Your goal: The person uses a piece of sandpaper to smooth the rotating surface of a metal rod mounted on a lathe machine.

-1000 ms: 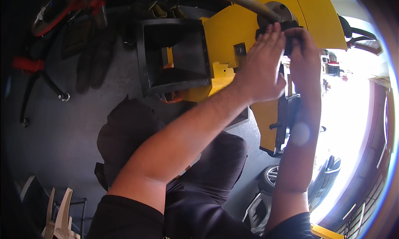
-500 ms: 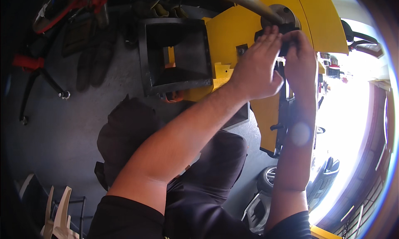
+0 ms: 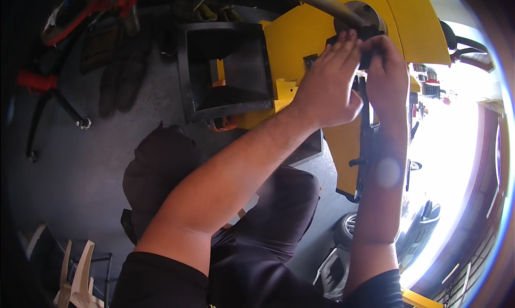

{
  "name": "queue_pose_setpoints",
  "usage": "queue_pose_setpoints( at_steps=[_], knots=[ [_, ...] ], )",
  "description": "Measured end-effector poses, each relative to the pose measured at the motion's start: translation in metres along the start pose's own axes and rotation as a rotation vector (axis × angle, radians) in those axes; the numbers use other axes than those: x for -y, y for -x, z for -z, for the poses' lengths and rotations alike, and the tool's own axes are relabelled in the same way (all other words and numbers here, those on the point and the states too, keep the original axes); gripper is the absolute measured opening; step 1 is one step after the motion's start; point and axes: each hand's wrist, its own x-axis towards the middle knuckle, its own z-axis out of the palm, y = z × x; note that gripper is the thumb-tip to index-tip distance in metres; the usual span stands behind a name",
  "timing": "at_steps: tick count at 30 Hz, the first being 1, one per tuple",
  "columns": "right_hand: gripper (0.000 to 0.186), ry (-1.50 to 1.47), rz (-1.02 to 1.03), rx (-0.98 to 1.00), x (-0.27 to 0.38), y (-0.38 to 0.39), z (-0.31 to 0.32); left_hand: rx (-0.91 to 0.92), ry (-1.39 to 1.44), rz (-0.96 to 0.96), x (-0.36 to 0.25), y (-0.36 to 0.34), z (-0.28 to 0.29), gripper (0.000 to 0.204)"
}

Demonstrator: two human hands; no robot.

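Both arms reach up and to the right, to a yellow machine [image 3: 287, 40]. A thick metal shaft [image 3: 322, 1] runs into a round metal flange [image 3: 373, 14] on it. Just under the flange is a dark block-like part [image 3: 370, 32], mostly covered by my fingers. My left hand [image 3: 331, 88] lies against this part with its fingers stretched out side by side and the thumb apart. On its right, my right hand [image 3: 386, 67] has its fingers bent around the edge of the dark part; the fingertips are partly hidden.
A black square funnel-shaped frame [image 3: 182, 72] sits left of the machine. Red-handled stands [image 3: 37, 80] are at far left, a pale plastic chair [image 3: 80, 276] at lower left. A wheel [image 3: 347, 227] lies beyond my right knee. Bright daylight comes from the right.
Both hands stay at the dark part under the flange. My left hand has shifted very slightly, and the whole view has moved a little.
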Motion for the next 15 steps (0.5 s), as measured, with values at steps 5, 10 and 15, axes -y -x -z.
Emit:
queue_pose_setpoints(
  at_steps=[5, 10, 15],
  knots=[
    [0.019, -0.140, -0.250, -0.076, 0.002, -0.001, 0.009, -0.012, 0.064, 0.000, -0.017, -0.003, -0.004, 0.078],
    [0.017, -0.041, -0.108, -0.015, 0.006, -0.002, 0.010, -0.013, 0.024, 0.039, -0.016, -0.001, -0.003, 0.077],
    [0.018, -0.026, -0.016, 0.001, -0.001, 0.001, -0.007, 0.061, 0.004, 0.051, -0.006, 0.002, 0.001, 0.081]
  ],
)
